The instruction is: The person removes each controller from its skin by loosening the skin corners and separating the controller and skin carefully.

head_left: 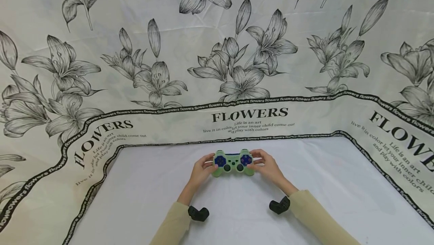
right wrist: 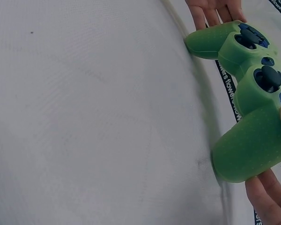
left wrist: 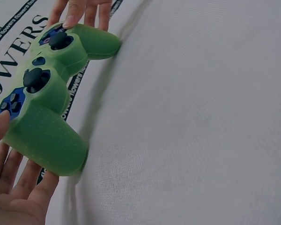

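A game controller (head_left: 233, 159) in a pale green cover, with blue button areas and two black thumbsticks, is held between both hands near the far side of the table. My left hand (head_left: 201, 168) grips its left end, thumb on the front face and fingers behind. On the opposite end, my right hand (head_left: 268, 166) grips it the same way. The left wrist view shows the controller (left wrist: 51, 93) tilted, its grip ends touching or just over the white cloth. In the right wrist view, the controller (right wrist: 253, 93) is partly cut off by the frame edge.
White cloth (head_left: 234, 207) covers the table. A curtain (head_left: 251, 124) printed with flowers and lettering rises behind it and along both sides. Black wrist devices (head_left: 198, 213) sit by each sleeve.
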The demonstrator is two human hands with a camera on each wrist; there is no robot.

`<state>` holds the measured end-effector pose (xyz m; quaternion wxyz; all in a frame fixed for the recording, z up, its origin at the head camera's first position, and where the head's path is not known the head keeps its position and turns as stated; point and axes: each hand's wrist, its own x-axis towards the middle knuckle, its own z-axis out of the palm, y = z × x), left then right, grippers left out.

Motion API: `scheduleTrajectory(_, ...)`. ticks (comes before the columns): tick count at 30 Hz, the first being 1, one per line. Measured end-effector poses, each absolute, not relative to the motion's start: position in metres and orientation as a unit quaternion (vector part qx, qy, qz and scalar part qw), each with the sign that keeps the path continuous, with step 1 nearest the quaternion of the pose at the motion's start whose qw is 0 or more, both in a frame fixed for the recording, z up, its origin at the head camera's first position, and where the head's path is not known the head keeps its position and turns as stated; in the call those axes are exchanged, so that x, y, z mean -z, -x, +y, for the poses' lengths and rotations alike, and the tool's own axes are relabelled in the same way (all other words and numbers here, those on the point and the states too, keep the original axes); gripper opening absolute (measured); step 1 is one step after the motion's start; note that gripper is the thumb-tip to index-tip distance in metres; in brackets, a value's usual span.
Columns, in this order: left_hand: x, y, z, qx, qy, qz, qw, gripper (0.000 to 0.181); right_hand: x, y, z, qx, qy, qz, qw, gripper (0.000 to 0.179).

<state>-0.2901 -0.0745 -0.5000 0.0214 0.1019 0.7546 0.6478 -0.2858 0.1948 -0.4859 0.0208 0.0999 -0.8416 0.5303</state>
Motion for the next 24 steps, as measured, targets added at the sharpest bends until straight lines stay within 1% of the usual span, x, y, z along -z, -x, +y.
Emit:
scheduleTrajectory(5, 0.498, 0.290, -0.075, -0.635, -0.108, 0.764, 0.033, 0.046, 0.485, 0.282, 0.196, -0.529, -0.101, -0.842, 0.020, 0.051)
scheduleTrajectory(11, 0.496, 0.289, -0.072, -0.632, -0.079, 0.769, 0.051, 0.050, 0.484, 0.277, 0.199, -0.545, -0.125, -0.829, 0.019, 0.049)
scheduleTrajectory(16, 0.477, 0.279, -0.069, -0.625, -0.068, 0.776, 0.059, 0.050, 0.483, 0.276, 0.201, -0.545, -0.138, -0.827, 0.017, 0.046)
scheduleTrajectory(19, 0.481, 0.281, -0.069, -0.627, -0.071, 0.774, 0.053, 0.053, 0.483, 0.276, 0.202, -0.547, -0.138, -0.826, 0.012, 0.045)
scheduleTrajectory(22, 0.497, 0.291, -0.068, -0.633, -0.071, 0.769, 0.048, 0.055, 0.483, 0.275, 0.204, -0.549, -0.142, -0.823, 0.009, 0.044)
scheduleTrajectory(24, 0.497, 0.290, -0.068, -0.635, -0.070, 0.768, 0.049, 0.055, 0.481, 0.274, 0.205, -0.549, -0.150, -0.822, 0.007, 0.043)
